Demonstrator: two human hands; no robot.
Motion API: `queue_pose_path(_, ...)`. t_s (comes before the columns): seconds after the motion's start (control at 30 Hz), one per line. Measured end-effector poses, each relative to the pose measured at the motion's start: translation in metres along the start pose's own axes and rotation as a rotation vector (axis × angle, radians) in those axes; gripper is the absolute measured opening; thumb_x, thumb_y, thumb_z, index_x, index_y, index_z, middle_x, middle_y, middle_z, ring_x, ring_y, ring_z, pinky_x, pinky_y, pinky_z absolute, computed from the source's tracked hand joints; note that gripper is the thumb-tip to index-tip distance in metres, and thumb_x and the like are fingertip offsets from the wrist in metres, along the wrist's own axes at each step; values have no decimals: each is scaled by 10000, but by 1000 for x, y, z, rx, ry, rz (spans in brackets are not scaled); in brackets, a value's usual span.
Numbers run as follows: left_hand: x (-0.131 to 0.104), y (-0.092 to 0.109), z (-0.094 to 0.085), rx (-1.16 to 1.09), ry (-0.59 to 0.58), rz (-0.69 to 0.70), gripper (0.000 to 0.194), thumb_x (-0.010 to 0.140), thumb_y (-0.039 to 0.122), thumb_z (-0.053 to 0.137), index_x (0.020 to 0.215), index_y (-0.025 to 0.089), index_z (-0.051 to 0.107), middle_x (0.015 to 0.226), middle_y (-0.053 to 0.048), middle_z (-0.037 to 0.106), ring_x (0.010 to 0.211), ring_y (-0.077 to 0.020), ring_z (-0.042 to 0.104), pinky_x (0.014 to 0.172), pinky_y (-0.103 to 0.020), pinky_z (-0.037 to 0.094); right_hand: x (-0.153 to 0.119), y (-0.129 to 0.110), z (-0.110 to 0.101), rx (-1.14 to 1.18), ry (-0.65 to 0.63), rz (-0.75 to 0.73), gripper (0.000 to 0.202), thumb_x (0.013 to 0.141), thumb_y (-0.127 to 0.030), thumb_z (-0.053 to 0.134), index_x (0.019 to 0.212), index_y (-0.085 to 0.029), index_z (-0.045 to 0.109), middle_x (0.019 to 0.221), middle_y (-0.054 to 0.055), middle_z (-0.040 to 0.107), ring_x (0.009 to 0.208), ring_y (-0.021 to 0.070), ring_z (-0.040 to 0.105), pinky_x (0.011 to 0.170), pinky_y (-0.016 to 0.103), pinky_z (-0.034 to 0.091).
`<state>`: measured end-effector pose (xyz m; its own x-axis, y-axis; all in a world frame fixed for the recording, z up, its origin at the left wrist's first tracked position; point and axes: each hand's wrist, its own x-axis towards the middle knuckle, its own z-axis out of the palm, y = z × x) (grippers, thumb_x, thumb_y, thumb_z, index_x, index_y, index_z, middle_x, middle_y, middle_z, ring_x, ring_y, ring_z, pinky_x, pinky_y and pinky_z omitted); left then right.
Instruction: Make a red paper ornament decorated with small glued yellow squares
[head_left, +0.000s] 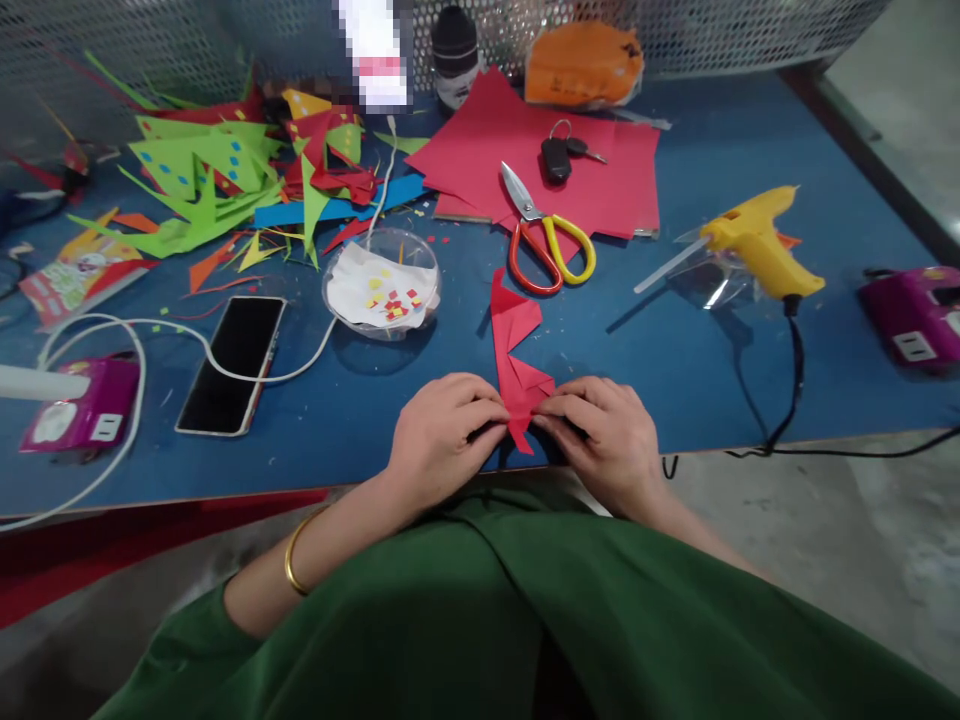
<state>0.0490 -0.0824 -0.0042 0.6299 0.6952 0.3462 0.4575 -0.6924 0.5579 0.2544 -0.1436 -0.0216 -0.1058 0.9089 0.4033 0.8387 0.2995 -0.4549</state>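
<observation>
A folded red paper piece [508, 345] with pointed, jagged parts lies near the front edge of the blue table. Its near end is pinched from both sides: my left hand [450, 430] grips the left side between thumb and fingers, and my right hand [604, 435] grips the right side. Just beyond the paper lie scissors [529, 205] with one red and one yellow handle, blades slightly parted. A clear round bowl [431, 290] with small red and yellow paper bits on white paper sits to the left of the folded piece.
Red sheets [465, 150] with keys [556, 158] lie at the back. Green and red scraps [217, 200] fill the back left, above a phone [232, 365] and white cable. A yellow glue gun [757, 240] stands right; purple boxes [911, 315] sit at both sides.
</observation>
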Motion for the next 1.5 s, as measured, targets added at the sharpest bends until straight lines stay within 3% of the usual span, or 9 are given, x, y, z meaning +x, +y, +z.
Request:
queue_pose_path(0.17, 3, 1, 1, -52, 30, -89, 90, 893, 210, 696, 811, 202, 733, 877, -38, 746, 857, -184, 676, 758, -328, 537, 3, -3, 1, -1, -21, 97, 207, 979, -345, 597, 857, -231, 720, 798, 29, 679, 757, 190, 609, 673, 356, 383)
queue_pose_path(0.47, 7, 3, 3, 38, 26, -134, 146, 899, 227, 702, 764, 174, 684, 882, -50, 680, 875, -200, 616, 777, -351, 500, 6, -4, 2, -61, -74, 84, 227, 987, -325, 558, 810, -211, 644, 793, 41, 649, 745, 200, 564, 675, 356, 357)
queue_pose_path(0.7, 9, 4, 5, 35, 59, -208, 113, 847, 207, 770, 761, 167, 708, 868, -41, 676, 870, -195, 617, 781, -339, 478, 5, -5, 3, -54, -42, 84, 200, 966, -320, 587, 803, -210, 621, 795, 32, 653, 750, 201, 569, 686, 344, 353)
queue_pose_path(1.2, 5, 7, 7, 168, 84, -212, 113, 849, 246, 770, 804, 175, 693, 900, -47, 689, 894, -220, 631, 779, -354, 498, 5, -5, 5, -102, -48, 85, 186, 949, -323, 597, 795, -218, 605, 799, 28, 643, 748, 206, 554, 689, 343, 334)
queue_pose_path(1.33, 5, 9, 7, 268, 95, -55, 49, 913, 216, 694, 939, 176, 702, 1076, -53, 738, 985, -213, 635, 853, -343, 518, 6, -4, 5, -103, -61, 86, 193, 949, -326, 591, 789, -219, 607, 797, 32, 650, 747, 210, 559, 686, 345, 334)
queue_pose_path(1.43, 3, 9, 7, 354, 64, 133, 145, 977, 159, 583, 1021, 187, 718, 1124, -10, 774, 1002, -195, 648, 835, -336, 514, 6, -4, 4, -110, -58, 86, 197, 943, -324, 593, 777, -217, 604, 787, 35, 648, 733, 209, 559, 677, 345, 335)
queue_pose_path(1.5, 0, 11, 7, 401, 38, 176, 188, 990, 159, 553, 1058, 185, 727, 1104, -3, 790, 999, -194, 663, 846, -356, 508, 7, -5, 5, -89, -54, 106, 177, 934, -313, 601, 786, -217, 599, 799, 36, 655, 749, 211, 573, 685, 344, 346)
